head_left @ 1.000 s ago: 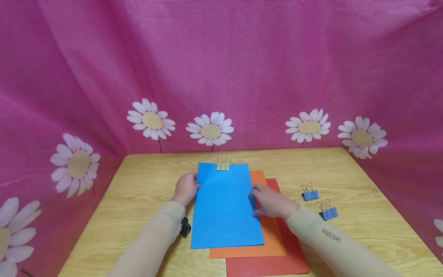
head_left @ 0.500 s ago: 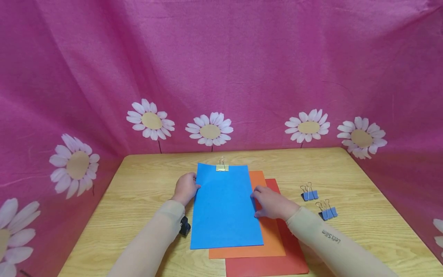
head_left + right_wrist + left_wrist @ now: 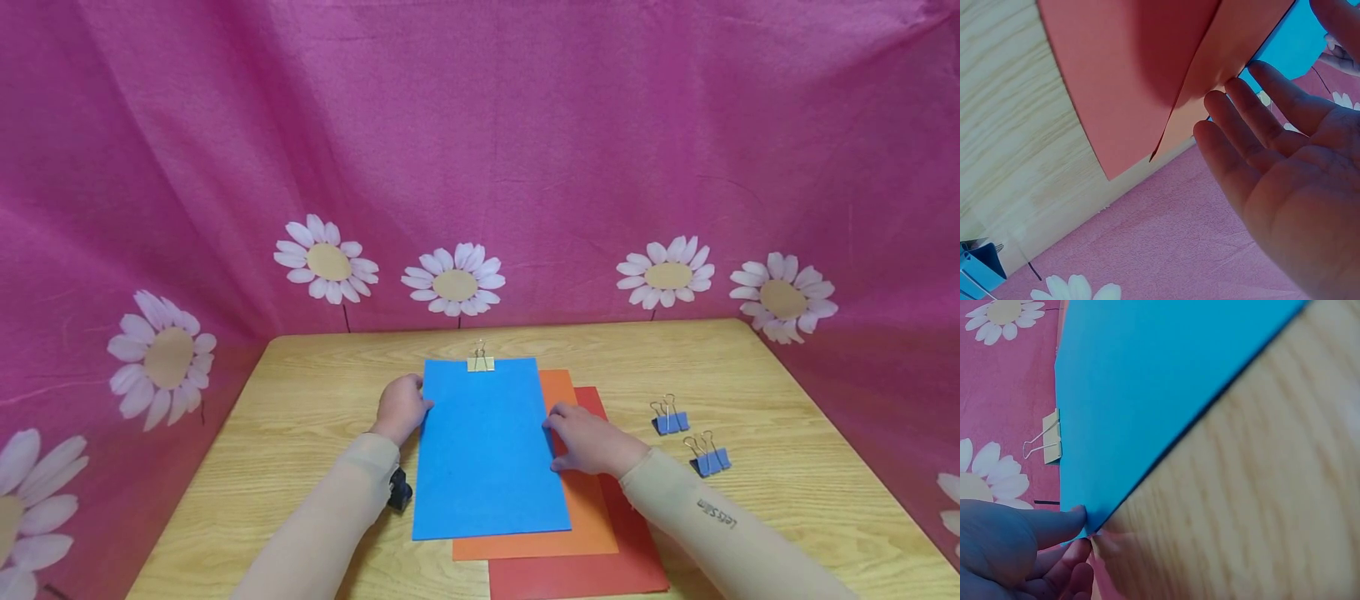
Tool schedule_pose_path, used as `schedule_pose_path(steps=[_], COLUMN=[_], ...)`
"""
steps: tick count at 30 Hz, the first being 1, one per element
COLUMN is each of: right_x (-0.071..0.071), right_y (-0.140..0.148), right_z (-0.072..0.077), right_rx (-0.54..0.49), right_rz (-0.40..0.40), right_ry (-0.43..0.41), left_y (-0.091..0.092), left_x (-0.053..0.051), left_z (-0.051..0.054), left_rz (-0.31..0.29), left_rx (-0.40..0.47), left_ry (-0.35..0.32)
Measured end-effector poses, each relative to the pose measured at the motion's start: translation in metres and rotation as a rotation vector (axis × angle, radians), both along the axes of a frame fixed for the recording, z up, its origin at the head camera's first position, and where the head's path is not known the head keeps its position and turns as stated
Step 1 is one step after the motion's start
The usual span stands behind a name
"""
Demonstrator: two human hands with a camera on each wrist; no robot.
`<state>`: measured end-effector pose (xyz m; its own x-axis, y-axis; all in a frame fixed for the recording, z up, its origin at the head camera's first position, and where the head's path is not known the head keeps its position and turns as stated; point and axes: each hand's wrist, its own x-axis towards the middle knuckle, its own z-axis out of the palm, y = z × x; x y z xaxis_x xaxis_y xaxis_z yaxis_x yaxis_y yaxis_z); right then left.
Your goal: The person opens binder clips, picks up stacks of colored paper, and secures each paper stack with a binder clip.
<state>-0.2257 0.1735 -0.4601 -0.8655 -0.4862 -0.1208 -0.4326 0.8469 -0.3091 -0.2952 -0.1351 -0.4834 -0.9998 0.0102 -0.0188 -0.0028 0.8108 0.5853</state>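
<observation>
1. Left grip [image 3: 401,408], a bare hand: pinching. We see its thumb above and fingers beneath the far part of the left edge of the blue rectangular sheet, apparently thin card [image 3: 487,450]. We recommend light pressure; a hard pinch could crease the corner.

2. Blue sheet: at the middle of the light wood-grain table [image 3: 315,392], topmost of three overlapping sheets. We judge the step in hand to be steadying and aligning it. We should move both sides evenly so that it does not twist.

3. Pale gold binder clip with wire handles [image 3: 481,364]: seated on the far edge of the blue sheet. We cannot tell whether it bites anything underneath. We should handle the side edges only and leave the clip undisturbed.

4. Right grip [image 3: 588,439]: fingers extended, fingertips at the right edge; no pinch is visible. We should use it as a guide stop, without dragging the orange sheet [image 3: 587,500] or the red sheet [image 3: 581,577] beneath, each offset further right and nearer.

5. Far blue-and-black binder clip [image 3: 670,423] and near blue-and-black binder clip [image 3: 711,462]: right of the sheets, apart from them.

6. Markings: on the beige right sleeve [image 3: 720,533] we read dark lettering, apparently "Let's Slim", inverted in the head view. We can read no brand on the sheets or clips.
</observation>
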Motion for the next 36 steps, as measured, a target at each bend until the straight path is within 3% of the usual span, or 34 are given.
schedule_pose_path(steps=[4, 10, 23, 29, 36], right_x=[0.0, 0.0, 0.001, 0.0, 0.002], right_y=[0.0, 0.0, 0.001, 0.002, 0.003], right_z=[0.0, -0.001, -0.002, -0.003, -0.004], right_rx=[-0.001, 0.0, -0.003, 0.001, -0.006], right_rz=[0.001, -0.001, -0.003, 0.001, -0.002], right_ry=[0.003, 0.001, 0.006, 0.007, 0.007], left_y=[0.001, 0.011, 0.045, 0.052, 0.053], left_x=[0.004, 0.015, 0.074, 0.095, 0.106], left_z=[0.003, 0.011, 0.028, 0.025, 0.02], left_rz=[-0.012, -0.075, -0.409, -0.474, -0.498], left_rx=[-0.016, -0.135, -0.359, -0.411, -0.466], left_ry=[0.012, 0.041, 0.031, 0.011, -0.009])
